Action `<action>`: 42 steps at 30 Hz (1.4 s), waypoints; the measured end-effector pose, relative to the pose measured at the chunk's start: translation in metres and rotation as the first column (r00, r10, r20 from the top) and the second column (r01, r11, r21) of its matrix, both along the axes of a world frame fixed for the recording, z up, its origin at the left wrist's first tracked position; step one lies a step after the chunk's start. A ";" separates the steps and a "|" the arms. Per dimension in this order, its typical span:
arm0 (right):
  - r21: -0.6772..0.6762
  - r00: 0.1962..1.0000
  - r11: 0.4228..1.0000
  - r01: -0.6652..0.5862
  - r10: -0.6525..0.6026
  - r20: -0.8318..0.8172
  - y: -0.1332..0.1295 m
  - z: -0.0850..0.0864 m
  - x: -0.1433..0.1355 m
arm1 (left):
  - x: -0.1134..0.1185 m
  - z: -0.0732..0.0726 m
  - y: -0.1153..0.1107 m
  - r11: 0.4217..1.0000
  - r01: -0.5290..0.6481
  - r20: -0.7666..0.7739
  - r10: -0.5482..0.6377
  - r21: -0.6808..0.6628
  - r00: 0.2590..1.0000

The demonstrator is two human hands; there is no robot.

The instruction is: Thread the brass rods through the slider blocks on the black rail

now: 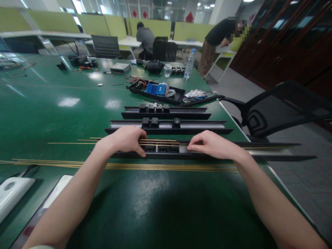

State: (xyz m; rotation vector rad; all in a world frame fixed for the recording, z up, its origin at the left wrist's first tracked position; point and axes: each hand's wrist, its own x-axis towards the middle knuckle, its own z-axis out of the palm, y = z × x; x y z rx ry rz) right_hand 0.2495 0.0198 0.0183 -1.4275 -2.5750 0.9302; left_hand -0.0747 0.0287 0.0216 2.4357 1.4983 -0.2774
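My left hand [127,139] is at the nearest long black rail [166,155], its thumb and fingers curved around thin brass rods [160,142] that run over the rail and out to the left. Black blocks [163,148] sit inside that rail between my hands. My right hand [209,144] is pinched at the rail's pale inner strip, with a thin rod at its fingertips. Several more brass rods [160,167] lie on the green table in front of the rail. Behind it are two shorter rails, the middle rail [197,130] and the far rail [192,115], both carrying black blocks.
A black tray [178,101] with a blue item, white gloves [195,95], a bottle [190,64] and a cup stand farther back. White devices [12,190] lie front left. A mesh chair [280,107] is at the right edge. Two people are in the background.
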 end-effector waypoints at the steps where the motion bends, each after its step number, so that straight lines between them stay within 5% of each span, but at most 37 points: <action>1: 0.025 1.000 1.000 -0.009 0.009 0.009 0.000 0.001 0.000 | 0.000 0.000 0.000 1.000 0.001 0.002 -0.001 -0.001 1.000; 9: 0.175 0.996 0.982 -0.074 0.066 0.054 0.000 0.003 0.004 | 0.001 0.002 0.000 1.000 -0.008 -0.004 0.008 -0.012 1.000; 22: 0.172 0.993 0.981 -0.091 0.076 0.090 0.004 0.004 0.012 | -0.001 -0.001 0.001 1.000 0.002 -0.007 -0.002 -0.006 1.000; 33: 0.055 0.995 0.997 -0.058 0.054 0.080 0.003 0.007 0.016 | 0.001 0.002 0.000 1.000 -0.013 0.005 0.013 -0.015 1.000; 42: -0.202 0.995 0.979 0.025 -0.005 0.095 0.011 0.005 0.033 | -0.001 -0.001 0.001 1.000 0.000 0.004 0.000 -0.005 1.000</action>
